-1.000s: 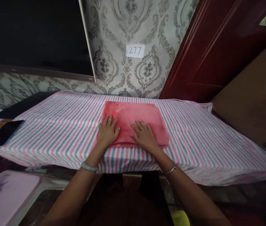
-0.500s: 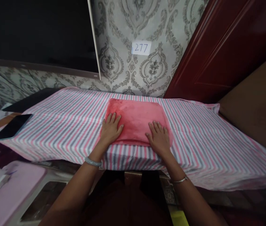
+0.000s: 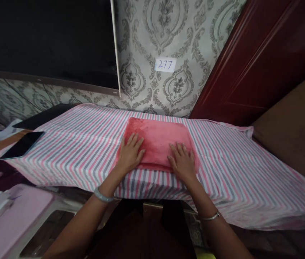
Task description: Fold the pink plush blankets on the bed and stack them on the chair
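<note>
A pink-red plush cloth (image 3: 157, 140), folded into a flat rectangle, lies on a striped tablecloth (image 3: 230, 165). My left hand (image 3: 129, 153) rests palm down on its left side, fingers spread. On the right part of the plush cloth my right hand (image 3: 183, 162) also lies flat with fingers apart. Neither hand grips anything. The plush looks darker and ruffled near the left hand. Along the front edge, a fold shows between the two hands.
At the left end of the table lies a dark phone or tablet (image 3: 23, 145), with a black flat object (image 3: 41, 116) behind it. A television (image 3: 47, 43) hangs at the back left. A dark red door (image 3: 249, 64) stands back right. A pink stool-like surface (image 3: 17, 212) sits lower left.
The camera view has shifted slightly, so the scene sits a little lower and to the right. My left hand has slid slightly inward over the plush cloth; both hands stay flat on it.
</note>
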Demonstrator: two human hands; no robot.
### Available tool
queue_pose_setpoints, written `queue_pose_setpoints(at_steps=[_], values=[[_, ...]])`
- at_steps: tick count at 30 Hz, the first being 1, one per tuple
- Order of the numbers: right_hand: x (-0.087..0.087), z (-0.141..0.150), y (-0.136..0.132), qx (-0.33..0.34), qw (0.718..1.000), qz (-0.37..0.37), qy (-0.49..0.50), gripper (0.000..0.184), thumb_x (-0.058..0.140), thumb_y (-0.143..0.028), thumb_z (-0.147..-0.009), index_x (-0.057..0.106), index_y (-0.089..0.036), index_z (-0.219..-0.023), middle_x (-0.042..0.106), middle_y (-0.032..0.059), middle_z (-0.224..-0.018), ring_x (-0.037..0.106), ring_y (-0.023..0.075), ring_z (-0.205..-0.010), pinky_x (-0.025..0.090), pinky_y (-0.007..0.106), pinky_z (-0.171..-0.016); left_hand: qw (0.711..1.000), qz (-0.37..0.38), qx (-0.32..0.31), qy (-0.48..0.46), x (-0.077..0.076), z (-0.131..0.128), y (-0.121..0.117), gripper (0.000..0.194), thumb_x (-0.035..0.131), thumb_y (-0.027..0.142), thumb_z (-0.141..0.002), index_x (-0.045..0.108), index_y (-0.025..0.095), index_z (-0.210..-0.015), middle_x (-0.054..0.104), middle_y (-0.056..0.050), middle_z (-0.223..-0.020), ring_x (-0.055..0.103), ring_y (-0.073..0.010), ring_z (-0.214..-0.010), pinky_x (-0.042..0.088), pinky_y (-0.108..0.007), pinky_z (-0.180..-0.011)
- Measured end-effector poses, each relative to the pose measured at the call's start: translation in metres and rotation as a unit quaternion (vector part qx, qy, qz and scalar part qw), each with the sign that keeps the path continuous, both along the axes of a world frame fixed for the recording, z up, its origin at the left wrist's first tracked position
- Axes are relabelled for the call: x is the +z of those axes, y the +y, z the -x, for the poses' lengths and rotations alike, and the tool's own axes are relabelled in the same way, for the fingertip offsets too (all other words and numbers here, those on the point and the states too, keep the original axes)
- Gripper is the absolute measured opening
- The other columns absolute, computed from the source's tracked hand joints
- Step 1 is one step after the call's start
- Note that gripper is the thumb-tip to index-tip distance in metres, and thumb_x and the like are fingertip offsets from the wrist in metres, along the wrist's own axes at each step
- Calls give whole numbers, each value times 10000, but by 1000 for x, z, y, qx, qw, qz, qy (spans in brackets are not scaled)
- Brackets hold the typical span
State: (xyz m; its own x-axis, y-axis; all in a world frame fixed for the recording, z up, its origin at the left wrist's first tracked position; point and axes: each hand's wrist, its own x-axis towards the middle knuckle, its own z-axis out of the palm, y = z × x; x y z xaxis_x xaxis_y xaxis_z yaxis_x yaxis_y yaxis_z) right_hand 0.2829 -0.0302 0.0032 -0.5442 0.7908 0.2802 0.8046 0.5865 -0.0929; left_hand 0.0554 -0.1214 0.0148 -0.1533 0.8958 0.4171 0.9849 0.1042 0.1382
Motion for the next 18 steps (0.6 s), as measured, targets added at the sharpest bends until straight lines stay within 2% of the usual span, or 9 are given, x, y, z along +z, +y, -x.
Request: queue_pose_setpoints(at_steps=[3,5,9,11,13,15,18], values=[[3,16,-16,82,996,-7,22,525,311,-353,-1050,415,-295,-1562,310,68,-1663,221,300,-1541,197,610,-1201,998,-13,-60,14,-12,-19,-13,552,453,383,-1000,469,183,-1514,433,-153,-1594,333,-323,-1514,173,-634,-1243],[-5,25,-24,123,992,2,20,522,335,-338,-1045,425,-291,-1557,328,66,-1655,235,284,-1538,180,599,-1213,997,-9,-79,17,-25,-30,-20,591,477,396,-993,422,187,-1542,414,-154,-1606,317,-323,-1521,165,-644,-1240],[-29,29,-32,147,989,-16,21,526,384,-323,-1036,428,-259,-1556,314,67,-1657,206,271,-1551,133,577,-1236,996,-8,-88,19,-46,-38,-26,661,526,397,-974,358,182,-1575,362,-161,-1633,292,-317,-1532,151,-637,-1246],[-32,27,-31,148,988,-17,24,515,377,-318,-1040,444,-256,-1547,316,60,-1655,219,265,-1548,146,564,-1238,996,-11,-91,21,-50,-37,-27,669,536,401,-971,355,182,-1577,353,-155,-1638,290,-311,-1533,143,-623,-1253],[-25,26,-27,148,989,7,23,494,352,-313,-1046,489,-254,-1516,373,59,-1629,289,268,-1522,202,561,-1223,995,-17,-93,22,-51,-37,-27,680,538,404,-969,345,174,-1580,344,-152,-1644,285,-309,-1535,139,-617,-1256],[-10,29,-22,151,988,37,27,485,313,-309,-1054,537,-249,-1480,466,64,-1574,377,264,-1475,258,548,-1203,995,-26,-97,20,-49,-36,-28,688,540,405,-967,342,156,-1578,344,-159,-1642,281,-309,-1537,142,-613,-1257],[12,44,-12,182,981,56,38,494,274,-314,-1064,563,-250,-1459,536,59,-1520,420,256,-1448,273,528,-1206,994,-49,-99,15,-47,-36,-33,635,518,387,-974,396,149,-1550,390,-169,-1616,301,-312,-1528,122,-628,-1255]])
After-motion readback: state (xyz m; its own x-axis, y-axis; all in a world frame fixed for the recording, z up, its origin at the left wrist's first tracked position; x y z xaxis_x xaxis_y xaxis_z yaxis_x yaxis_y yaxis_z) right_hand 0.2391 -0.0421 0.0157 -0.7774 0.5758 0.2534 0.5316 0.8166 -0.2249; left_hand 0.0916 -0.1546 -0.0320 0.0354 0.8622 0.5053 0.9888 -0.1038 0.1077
